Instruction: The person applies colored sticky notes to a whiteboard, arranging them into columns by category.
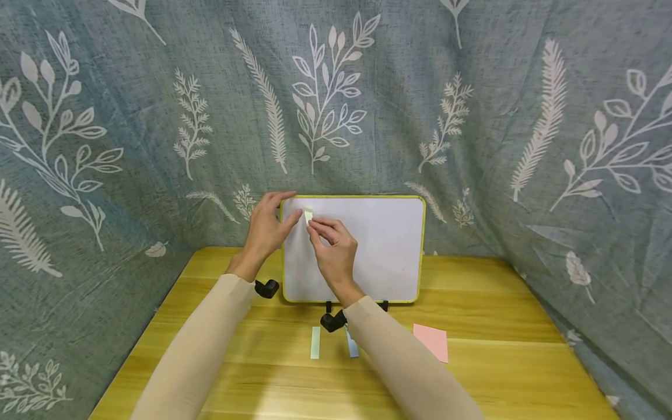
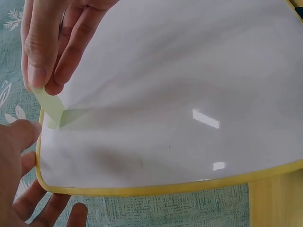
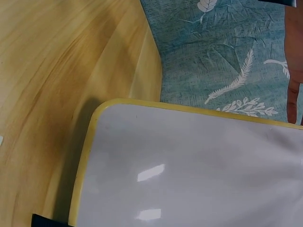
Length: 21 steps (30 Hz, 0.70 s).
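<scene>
A pale green paper strip [image 1: 308, 215] lies against the upper left of a yellow-framed whiteboard [image 1: 378, 251]. My right hand [image 1: 335, 248] pinches its lower end between thumb and fingers. In the left wrist view the strip [image 2: 51, 108] bends: one end lies flat on the board and the pinched end lifts away. My left hand [image 1: 268, 227] holds the board's upper left corner, its thumb at the front near the strip and its fingers reaching past the edge. Part of a hand [image 3: 294, 66] shows at the right edge of the right wrist view.
On the wooden table [image 1: 252, 361] lie another pale green strip [image 1: 315, 342], a light blue strip [image 1: 352, 344] partly under the right forearm, and a pink square note [image 1: 431, 343]. Black feet [image 1: 328, 306] support the board. A patterned curtain [image 1: 336, 116] hangs behind.
</scene>
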{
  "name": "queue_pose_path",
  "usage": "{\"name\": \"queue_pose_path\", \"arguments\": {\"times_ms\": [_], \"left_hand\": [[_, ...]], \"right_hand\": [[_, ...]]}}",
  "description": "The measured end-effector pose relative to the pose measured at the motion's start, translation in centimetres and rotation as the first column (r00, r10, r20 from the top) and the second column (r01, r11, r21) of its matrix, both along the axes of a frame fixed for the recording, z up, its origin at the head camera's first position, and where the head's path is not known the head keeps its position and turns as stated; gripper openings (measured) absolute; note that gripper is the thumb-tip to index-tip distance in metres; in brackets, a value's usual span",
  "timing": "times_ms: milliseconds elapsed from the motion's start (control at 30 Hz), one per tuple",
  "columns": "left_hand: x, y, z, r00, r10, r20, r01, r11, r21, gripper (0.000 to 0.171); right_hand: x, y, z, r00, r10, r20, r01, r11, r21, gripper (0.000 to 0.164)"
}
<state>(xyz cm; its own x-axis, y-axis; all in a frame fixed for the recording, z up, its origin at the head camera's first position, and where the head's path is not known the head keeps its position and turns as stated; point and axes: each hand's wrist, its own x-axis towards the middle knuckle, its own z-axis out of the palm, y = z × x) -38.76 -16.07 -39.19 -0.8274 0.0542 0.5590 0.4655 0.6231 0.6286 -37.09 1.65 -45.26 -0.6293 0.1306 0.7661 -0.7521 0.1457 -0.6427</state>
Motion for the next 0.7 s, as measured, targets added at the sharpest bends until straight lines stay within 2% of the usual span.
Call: {"name": "queue_pose_path", "arguments": {"times_ms": [700], "left_hand": [[-0.70,0.62,0.24,0.998,0.034,-0.046,-0.034,0.999,-0.009,0.045]], "right_hand": [[-0.28,-0.33,-0.52,1.000,-0.023,-0.017,0.023,0.999,0.047,0.014]]}}
